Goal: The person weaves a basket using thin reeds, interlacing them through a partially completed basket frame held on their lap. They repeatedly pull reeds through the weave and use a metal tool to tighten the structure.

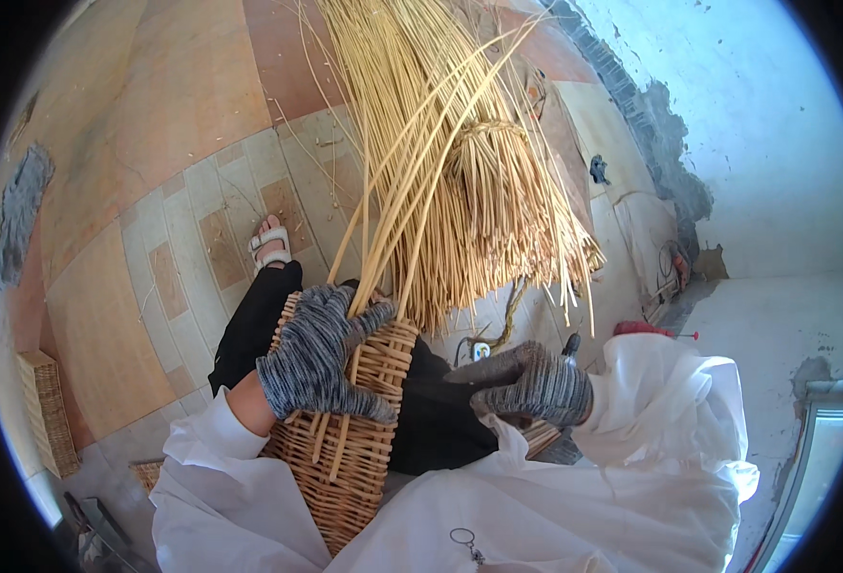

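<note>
A woven wicker basket (373,382) stands tilted across my lap. My left hand (316,349), in a grey knitted glove, is closed over its upper part. It pins several long wicker rods (397,224) against the weave; their lower ends come out below the fingers, and their upper ends reach far out over the bundle. To the right of the basket and apart from it is my gloved right hand (536,387), with its fingers stretched leftward and nothing visible between them. A dark-tipped tool end (571,344) shows just behind this hand; whether the hand touches it is hidden.
A large bundle of pale wicker rods (498,220) lies on the tiled floor ahead. At the far left stands a woven box (49,411). A red-handled tool (646,328) lies by the right wall. My sandalled foot (270,241) rests left of the bundle.
</note>
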